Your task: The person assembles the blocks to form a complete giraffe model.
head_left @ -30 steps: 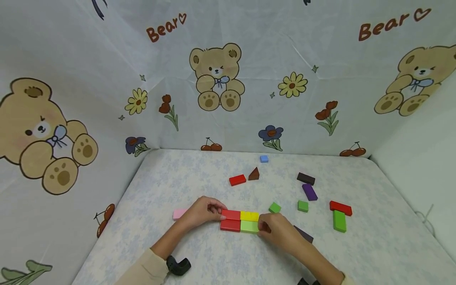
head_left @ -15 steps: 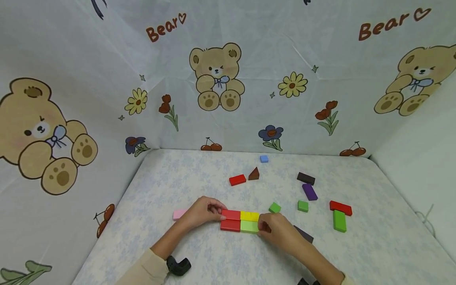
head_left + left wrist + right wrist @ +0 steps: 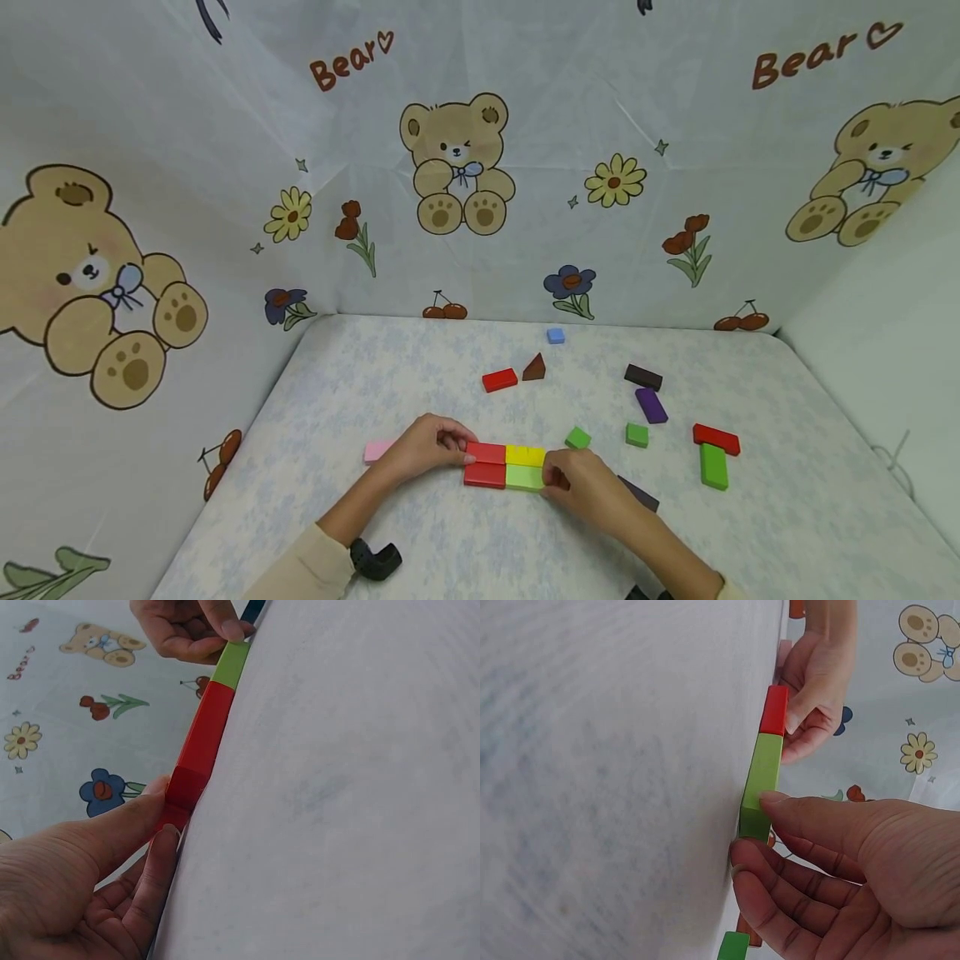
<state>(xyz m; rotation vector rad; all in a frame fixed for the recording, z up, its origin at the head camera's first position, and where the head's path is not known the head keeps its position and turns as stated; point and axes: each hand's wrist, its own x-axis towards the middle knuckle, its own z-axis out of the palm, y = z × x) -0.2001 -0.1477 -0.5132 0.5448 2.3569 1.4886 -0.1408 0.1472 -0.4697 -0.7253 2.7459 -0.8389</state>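
Four-sided cluster at the table's middle: a far red block (image 3: 487, 452), a near red block (image 3: 484, 476), a yellow block (image 3: 524, 455) with a notched top edge and a light green block (image 3: 524, 477) lie snugly side by side. My left hand (image 3: 431, 442) pinches the left end of the far red block between thumb and finger. At the opposite end, my right hand (image 3: 587, 487) grips the light green block, its thumb on the block in the right wrist view and curled fingers against the end. Those fingers also overlap the yellow block's right end.
A pink block (image 3: 377, 451) lies left, partly behind my left hand. Green cubes (image 3: 637, 435), a dark block (image 3: 639, 493), a purple block (image 3: 651, 406) and a red block (image 3: 716, 439) lie right. Farther back are another red block (image 3: 499, 380) and a brown triangle (image 3: 535, 367).
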